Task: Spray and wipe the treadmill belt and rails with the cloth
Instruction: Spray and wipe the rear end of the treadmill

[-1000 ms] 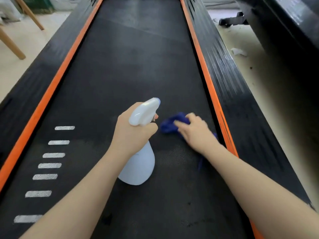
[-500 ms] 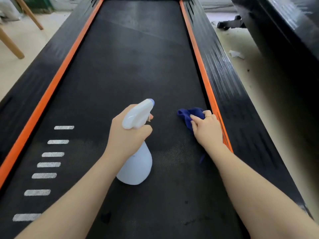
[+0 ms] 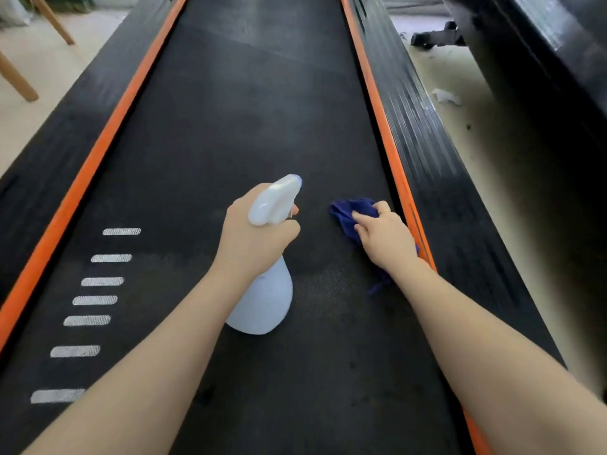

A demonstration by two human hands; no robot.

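- Black treadmill belt (image 3: 256, 126) runs between orange-edged rails (image 3: 423, 133).
- Left hand (image 3: 256, 238) grips the spray bottle (image 3: 262, 297) neck.
- Right hand (image 3: 386, 238) presses and bunches the soft, limp blue cloth (image 3: 349, 211) near the belt's right edge.

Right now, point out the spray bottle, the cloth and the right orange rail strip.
spray bottle (image 3: 262, 300), head view, on its white body below the hand.
cloth (image 3: 348, 210), head view, on the blue fold ahead of the fingers.
right orange rail strip (image 3: 381, 126), head view, mid-strip.

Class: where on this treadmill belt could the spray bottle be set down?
Bare belt lies ahead of both hands between the orange strips, and between the white dashes and the bottle. Crowded: right edge, where the right hand presses the blue cloth.
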